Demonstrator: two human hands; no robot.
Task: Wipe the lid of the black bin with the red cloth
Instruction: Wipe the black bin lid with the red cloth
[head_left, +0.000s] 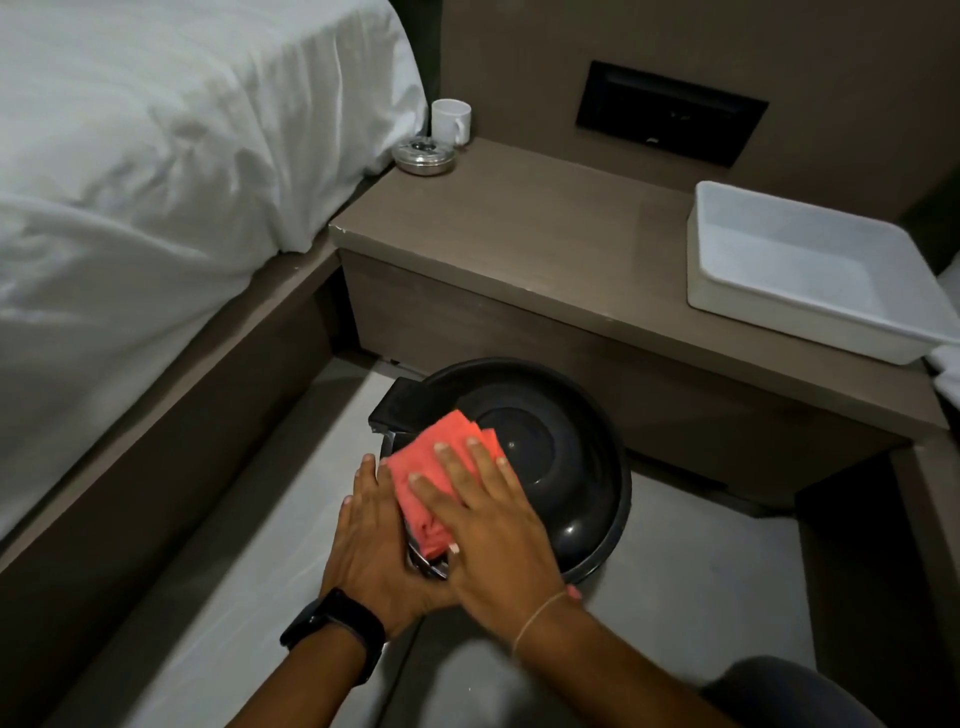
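Observation:
A round black bin stands on the floor in front of the bedside table, its domed lid (550, 467) closed. A folded red cloth (431, 467) lies on the lid's left side. My right hand (488, 525) presses flat on the cloth, fingers spread, the cloth showing above and to the left of them. My left hand (371, 545) rests against the bin's left rim beside the cloth, fingers extended along the edge. A black watch sits on my left wrist. The bin's body below the lid is mostly hidden.
A brown bedside table (519, 234) stands behind the bin, carrying a white mug (452, 120), a metal ashtray (423, 156) and a white plastic tray (810, 280). A bed with white linen (156, 182) fills the left. Grey floor lies around the bin.

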